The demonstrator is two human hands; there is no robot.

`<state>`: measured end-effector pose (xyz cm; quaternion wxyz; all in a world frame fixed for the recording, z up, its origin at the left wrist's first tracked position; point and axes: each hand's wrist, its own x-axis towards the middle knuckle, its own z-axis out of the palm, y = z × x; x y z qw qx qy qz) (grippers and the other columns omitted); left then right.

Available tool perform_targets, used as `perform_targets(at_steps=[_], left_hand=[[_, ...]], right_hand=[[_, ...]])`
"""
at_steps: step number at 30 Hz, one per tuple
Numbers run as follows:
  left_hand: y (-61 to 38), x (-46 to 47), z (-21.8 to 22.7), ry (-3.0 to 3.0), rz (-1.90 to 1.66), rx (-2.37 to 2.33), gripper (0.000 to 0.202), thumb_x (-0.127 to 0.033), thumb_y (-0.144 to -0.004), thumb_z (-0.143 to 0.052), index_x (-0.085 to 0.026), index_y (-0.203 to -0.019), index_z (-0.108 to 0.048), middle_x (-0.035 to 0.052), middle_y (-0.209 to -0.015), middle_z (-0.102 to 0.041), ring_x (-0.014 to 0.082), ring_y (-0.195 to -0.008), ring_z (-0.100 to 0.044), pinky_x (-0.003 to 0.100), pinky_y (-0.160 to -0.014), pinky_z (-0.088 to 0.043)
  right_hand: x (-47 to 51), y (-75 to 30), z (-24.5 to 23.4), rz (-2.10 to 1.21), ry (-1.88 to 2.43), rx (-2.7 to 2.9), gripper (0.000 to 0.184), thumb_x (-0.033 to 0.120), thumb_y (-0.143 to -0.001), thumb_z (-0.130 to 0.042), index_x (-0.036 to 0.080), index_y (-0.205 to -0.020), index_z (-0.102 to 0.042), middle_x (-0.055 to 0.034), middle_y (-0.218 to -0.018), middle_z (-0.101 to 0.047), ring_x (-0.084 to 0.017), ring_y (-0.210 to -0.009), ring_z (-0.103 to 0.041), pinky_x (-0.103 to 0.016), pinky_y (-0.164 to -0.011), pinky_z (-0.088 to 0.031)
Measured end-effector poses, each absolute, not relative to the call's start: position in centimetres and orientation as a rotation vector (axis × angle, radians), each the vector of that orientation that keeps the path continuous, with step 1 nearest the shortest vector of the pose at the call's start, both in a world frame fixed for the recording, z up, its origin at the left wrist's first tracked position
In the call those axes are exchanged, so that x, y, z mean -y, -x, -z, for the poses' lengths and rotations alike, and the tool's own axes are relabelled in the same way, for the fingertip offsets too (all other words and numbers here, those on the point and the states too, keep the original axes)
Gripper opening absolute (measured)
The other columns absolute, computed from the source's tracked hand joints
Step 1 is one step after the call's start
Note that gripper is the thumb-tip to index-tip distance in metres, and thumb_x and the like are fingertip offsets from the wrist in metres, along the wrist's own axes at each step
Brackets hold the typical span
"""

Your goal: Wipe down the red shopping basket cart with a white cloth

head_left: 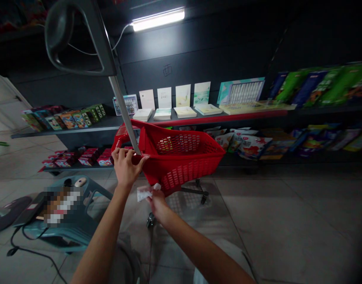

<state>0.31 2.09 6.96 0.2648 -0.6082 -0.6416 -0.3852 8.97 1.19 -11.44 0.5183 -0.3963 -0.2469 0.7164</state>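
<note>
A red plastic shopping basket (181,157) on small wheels stands tilted on the tiled floor in front of me. A grey pull handle (77,37) rises from its near end toward the camera. My left hand (125,165) is closed around the basket's near rim, at the foot of the handle rod. My right hand (157,199) pinches a small white cloth (145,192) against the basket's lower near corner.
Dark shelves (198,118) along the wall carry booklets, cards and coloured packets; a lower shelf holds more packets. A blue-grey plastic chair (77,221) with a computer mouse, a blurred item and a cable stands at my left. Bare tiles lie to the right.
</note>
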Motion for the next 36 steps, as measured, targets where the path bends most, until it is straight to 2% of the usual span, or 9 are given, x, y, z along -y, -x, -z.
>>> perform_targets(at_steps=[5,10,12,16,22,25,27,32,36], left_hand=[[-0.4,-2.1,-6.7,1.650,1.020,1.722,0.041,-0.061,-0.083,-0.069,-0.022,-0.094,-0.069,0.0125,-0.107,-0.059,0.0354,-0.121,-0.042,0.049,-0.106,-0.040],[-0.1,-2.2,-6.7,1.677,0.999,1.704,0.044,-0.062,-0.083,-0.069,-0.021,-0.097,-0.069,0.0131,-0.113,-0.059,0.0345,-0.124,-0.041,0.047,-0.107,-0.040],[0.1,-2.3,-6.7,1.680,0.993,1.693,0.045,-0.063,-0.084,-0.068,-0.021,-0.098,-0.068,0.0132,-0.115,-0.059,0.0340,-0.124,-0.041,0.046,-0.106,-0.041],[0.4,-2.3,-6.6,1.671,0.998,1.701,0.042,-0.061,-0.084,-0.069,-0.022,-0.099,-0.068,0.0130,-0.118,-0.059,0.0345,-0.127,-0.040,0.046,-0.106,-0.041],[1.0,-2.0,-6.5,1.697,1.014,1.687,0.041,-0.059,-0.083,-0.070,-0.022,-0.099,-0.067,0.0136,-0.120,-0.058,0.0353,-0.128,-0.039,0.048,-0.107,-0.041],[1.6,-1.8,-6.9,1.719,1.011,1.696,0.041,-0.060,-0.084,-0.069,-0.022,-0.098,-0.067,0.0141,-0.122,-0.057,0.0356,-0.129,-0.039,0.048,-0.108,-0.041],[1.9,-1.7,-7.1,1.733,1.021,1.701,0.039,-0.059,-0.085,-0.068,-0.022,-0.098,-0.067,0.0148,-0.127,-0.055,0.0360,-0.132,-0.038,0.049,-0.110,-0.039],[2.7,-1.6,-7.2,1.759,1.059,1.669,0.036,-0.054,-0.084,-0.070,-0.021,-0.098,-0.065,0.0170,-0.156,-0.033,0.0402,-0.149,-0.022,0.057,-0.119,-0.028],[3.5,-1.7,-7.1,1.738,1.074,1.656,0.041,-0.057,-0.087,-0.065,-0.018,-0.100,-0.063,0.0164,-0.163,-0.018,0.0425,-0.153,-0.011,0.059,-0.122,-0.020]], right_hand=[[-2.0,-10.3,8.0,-1.925,0.887,0.168,0.019,0.008,-0.073,-0.054,0.023,-0.084,-0.052,0.0039,-0.070,-0.068,-0.012,-0.062,-0.065,-0.021,-0.059,-0.055],[-3.4,-13.5,5.5,-2.003,0.749,0.201,0.018,0.007,-0.078,-0.051,0.021,-0.088,-0.057,-0.0022,-0.083,-0.073,-0.014,-0.076,-0.072,-0.025,-0.074,-0.061],[-4.2,-15.5,4.6,-1.970,0.769,0.200,0.017,0.007,-0.078,-0.049,0.020,-0.087,-0.056,-0.0028,-0.084,-0.073,-0.014,-0.079,-0.072,-0.026,-0.075,-0.061],[-6.9,-21.1,3.7,-1.677,0.896,0.249,0.015,0.014,-0.079,-0.052,0.021,-0.092,-0.056,-0.0016,-0.086,-0.073,-0.014,-0.081,-0.072,-0.025,-0.072,-0.061],[-10.3,-29.9,4.6,-0.958,1.193,0.446,0.026,0.029,-0.079,-0.051,0.017,-0.098,-0.062,-0.0045,-0.087,-0.072,-0.019,-0.085,-0.071,-0.030,-0.073,-0.059],[-10.2,-32.6,4.5,-0.632,1.295,0.661,0.043,0.032,-0.081,-0.046,0.012,-0.113,-0.067,-0.0120,-0.103,-0.074,-0.025,-0.095,-0.070,-0.037,-0.086,-0.057],[-9.6,-33.8,3.9,-0.469,1.297,0.777,0.053,0.031,-0.083,-0.044,0.012,-0.128,-0.065,-0.0158,-0.119,-0.072,-0.027,-0.108,-0.068,-0.042,-0.098,-0.052],[-8.4,-35.7,2.7,-0.185,1.254,1.141,0.058,0.024,-0.089,-0.041,0.013,-0.143,-0.056,-0.0163,-0.142,-0.061,-0.027,-0.133,-0.056,-0.046,-0.114,-0.041],[-8.6,-36.1,3.3,-0.041,1.216,1.483,0.057,0.017,-0.090,-0.038,0.015,-0.145,-0.055,-0.0141,-0.151,-0.053,-0.024,-0.145,-0.043,-0.047,-0.122,-0.031]])
